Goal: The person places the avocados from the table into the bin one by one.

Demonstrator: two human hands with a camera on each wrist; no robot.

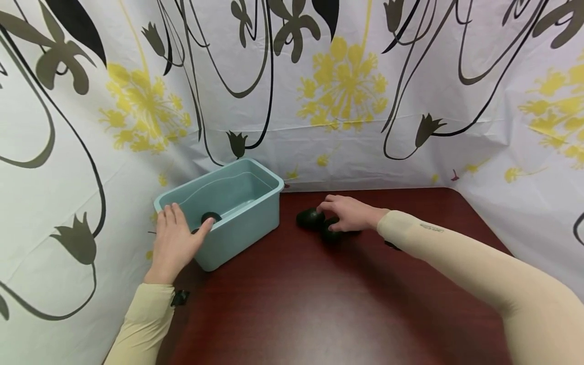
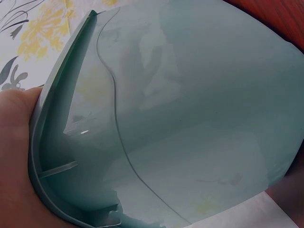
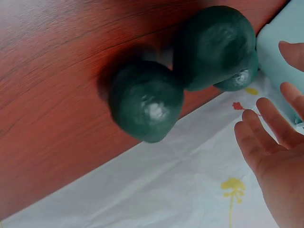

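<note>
Three dark green avocados lie close together on the table; the right wrist view shows a near one (image 3: pixel 146 101), a large one (image 3: pixel 214 47) and one partly behind it (image 3: pixel 240 78). Over this group reaches my right hand (image 1: pixel 349 213), its fingers spread and apart from the avocados in the right wrist view. From the head, one avocado (image 1: pixel 310 219) shows left of the fingertips and another (image 1: pixel 331 232) below them. My left hand (image 1: pixel 175 243) rests on the rim of a light blue-green plastic bin (image 1: pixel 242 228), fingers straight, thumb stretched out. Inside the bin sits a dark round item (image 1: pixel 211 217).
The dark red-brown wooden table (image 1: pixel 292 304) carries the bin at its back left. A white cloth (image 1: pixel 255 116) with yellow and grey plant prints hangs behind the table and along both sides.
</note>
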